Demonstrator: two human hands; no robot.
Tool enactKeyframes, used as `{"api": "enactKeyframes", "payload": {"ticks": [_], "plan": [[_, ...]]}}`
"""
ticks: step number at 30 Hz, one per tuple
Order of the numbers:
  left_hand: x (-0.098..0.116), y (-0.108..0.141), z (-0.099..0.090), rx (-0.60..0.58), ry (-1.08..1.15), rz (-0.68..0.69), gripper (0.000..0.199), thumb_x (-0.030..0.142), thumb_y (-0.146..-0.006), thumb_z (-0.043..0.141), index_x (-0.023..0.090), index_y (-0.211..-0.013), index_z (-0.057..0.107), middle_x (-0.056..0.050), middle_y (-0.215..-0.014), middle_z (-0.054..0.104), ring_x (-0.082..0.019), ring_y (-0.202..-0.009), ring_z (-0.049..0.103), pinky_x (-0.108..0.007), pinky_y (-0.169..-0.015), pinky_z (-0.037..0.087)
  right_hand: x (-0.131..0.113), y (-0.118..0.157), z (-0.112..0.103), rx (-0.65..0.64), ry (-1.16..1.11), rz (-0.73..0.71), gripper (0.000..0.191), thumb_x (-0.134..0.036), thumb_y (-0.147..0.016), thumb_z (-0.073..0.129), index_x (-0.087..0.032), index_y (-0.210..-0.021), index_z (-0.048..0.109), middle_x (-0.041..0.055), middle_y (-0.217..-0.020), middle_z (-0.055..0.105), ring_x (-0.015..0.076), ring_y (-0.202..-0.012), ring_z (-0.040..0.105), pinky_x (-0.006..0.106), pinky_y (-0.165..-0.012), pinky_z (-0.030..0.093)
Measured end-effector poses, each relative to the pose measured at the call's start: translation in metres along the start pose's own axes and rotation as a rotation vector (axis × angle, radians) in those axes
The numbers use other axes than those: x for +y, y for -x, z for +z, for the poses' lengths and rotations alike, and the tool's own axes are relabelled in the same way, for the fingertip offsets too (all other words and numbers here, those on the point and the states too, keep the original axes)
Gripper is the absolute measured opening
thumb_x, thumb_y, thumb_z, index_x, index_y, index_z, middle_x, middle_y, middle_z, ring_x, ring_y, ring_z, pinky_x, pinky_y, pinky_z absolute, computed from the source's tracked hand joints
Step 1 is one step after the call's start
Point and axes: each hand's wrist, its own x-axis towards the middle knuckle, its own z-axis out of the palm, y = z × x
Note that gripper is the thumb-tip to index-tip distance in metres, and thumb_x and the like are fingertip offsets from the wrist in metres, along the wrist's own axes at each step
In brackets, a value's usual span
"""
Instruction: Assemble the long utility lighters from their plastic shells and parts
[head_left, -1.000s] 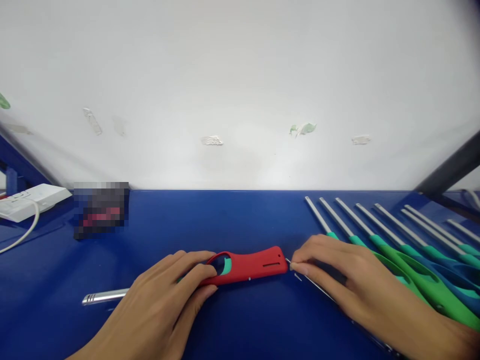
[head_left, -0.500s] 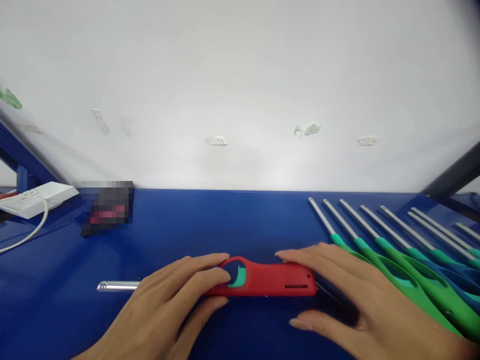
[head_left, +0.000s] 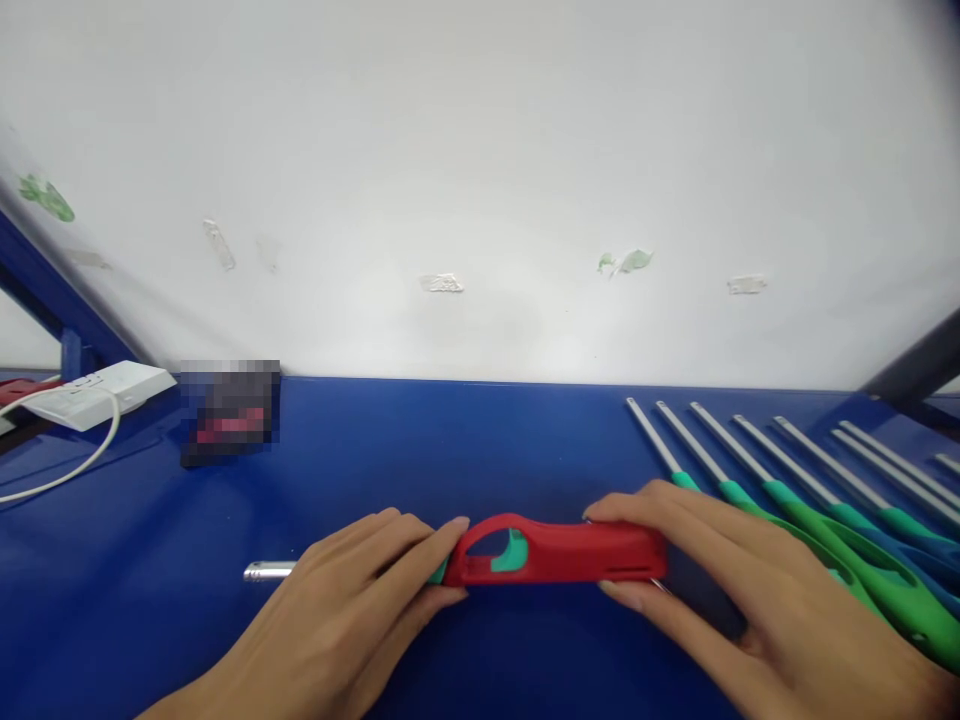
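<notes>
A red gas lighter (head_left: 570, 552) with a teal trigger lies sideways in front of me, its metal tube (head_left: 268, 571) pointing left. My left hand (head_left: 360, 590) is closed around the neck where the tube meets the red body, hiding most of the tube. With fingers above and thumb below, my right hand (head_left: 735, 590) grips the right end of the body. A dark, handle-like thing (head_left: 709, 605) with a thin metal piece sits inside my right palm, mostly hidden; I cannot make out its kind.
Several green and blue lighters (head_left: 862, 560) lie in a row on the blue table (head_left: 450, 430) at right. A white power strip (head_left: 112, 390) with a cable is at far left, beside a blurred dark object (head_left: 232, 410). A white wall (head_left: 480, 180) stands behind.
My left hand has slid off the trigger opening toward the neck, uncovering it. My right thumb has come up against the lighter's lower edge. The lighter sits slightly further right in view.
</notes>
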Motion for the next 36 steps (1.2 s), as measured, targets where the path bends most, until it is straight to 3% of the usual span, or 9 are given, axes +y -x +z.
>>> {"api": "enactKeyframes", "payload": {"ticks": [4,9,12,14,18,24,26,30,36], "plan": [[0.004,0.003,-0.006,0.014,0.056,0.036,0.043,0.037,-0.143,0.040,0.024,-0.132,0.080,0.002,-0.106,0.096,-0.014,-0.093,0.095,-0.020,-0.105,0.075,-0.008,-0.002,-0.002,0.099,0.006,-0.085,0.042,-0.072,-0.133,0.048,-0.044,-0.153,0.071,-0.0096,-0.122,0.096,0.0279,-0.098,0.098,0.036,-0.066,0.081],[-0.002,0.001,-0.005,0.037,0.071,0.037,0.035,0.039,-0.142,0.044,0.026,-0.131,0.075,0.004,-0.104,0.094,-0.014,-0.088,0.093,-0.021,-0.099,0.075,0.001,-0.007,-0.006,0.026,-0.089,-0.017,0.039,-0.073,-0.129,0.061,-0.046,-0.153,0.077,-0.0059,-0.130,0.096,0.0280,-0.106,0.098,0.034,-0.078,0.083],[-0.012,-0.002,-0.002,-0.004,0.144,0.003,0.034,0.042,-0.142,0.047,0.026,-0.133,0.077,0.003,-0.108,0.093,-0.013,-0.091,0.093,-0.020,-0.091,0.073,0.010,-0.020,-0.013,-0.069,-0.249,0.044,0.027,-0.060,-0.131,0.065,-0.044,-0.145,0.082,-0.0051,-0.120,0.095,0.0188,-0.094,0.094,0.021,-0.078,0.076],[-0.017,-0.004,-0.001,-0.036,0.199,-0.025,0.033,0.044,-0.141,0.051,0.028,-0.135,0.079,0.003,-0.112,0.092,-0.012,-0.092,0.092,-0.019,-0.089,0.072,0.012,-0.031,-0.016,-0.081,-0.379,0.060,0.024,-0.058,-0.129,0.070,-0.042,-0.131,0.088,-0.0053,-0.110,0.092,0.0150,-0.084,0.090,0.017,-0.072,0.071],[-0.016,-0.004,-0.003,-0.074,0.266,-0.085,0.032,0.041,-0.141,0.052,0.030,-0.127,0.080,0.005,-0.107,0.089,-0.011,-0.087,0.091,-0.018,-0.084,0.070,0.006,-0.040,-0.016,-0.102,-0.462,0.074,0.019,-0.058,-0.130,0.071,-0.045,-0.130,0.086,-0.0105,-0.108,0.091,0.0106,-0.081,0.088,0.011,-0.071,0.067],[-0.008,-0.003,-0.004,-0.150,0.304,-0.165,0.029,0.029,-0.135,0.053,0.030,-0.121,0.077,0.007,-0.102,0.088,-0.012,-0.078,0.089,-0.018,-0.072,0.068,0.001,-0.018,-0.004,-0.053,-0.349,0.112,0.031,-0.069,-0.128,0.069,-0.041,-0.131,0.083,-0.0046,-0.109,0.091,0.0153,-0.080,0.088,0.017,-0.065,0.066],[-0.006,-0.001,-0.004,-0.154,0.256,-0.161,0.027,0.031,-0.136,0.050,0.031,-0.127,0.075,0.007,-0.103,0.089,-0.014,-0.078,0.091,-0.020,-0.073,0.070,0.002,-0.008,-0.002,-0.092,-0.295,0.127,0.029,-0.065,-0.129,0.065,-0.042,-0.139,0.080,-0.0011,-0.122,0.090,0.0199,-0.096,0.091,0.023,-0.083,0.074],[-0.001,0.003,-0.002,-0.112,0.101,-0.116,0.034,0.041,-0.140,0.039,0.032,-0.138,0.072,0.005,-0.109,0.093,-0.016,-0.084,0.095,-0.021,-0.075,0.074,0.002,0.006,-0.003,-0.184,-0.226,0.160,0.033,-0.068,-0.128,0.065,-0.043,-0.148,0.074,0.0004,-0.131,0.089,0.0211,-0.101,0.091,0.022,-0.078,0.074],[0.003,0.005,-0.002,-0.130,0.060,-0.083,0.053,0.047,-0.143,0.030,0.028,-0.133,0.079,0.001,-0.114,0.095,-0.016,-0.090,0.097,-0.021,-0.079,0.076,0.001,0.019,0.002,-0.146,-0.269,0.200,0.039,-0.063,-0.124,0.070,-0.039,-0.153,0.080,0.0076,-0.138,0.091,0.0334,-0.126,0.091,0.036,-0.100,0.080]]}}
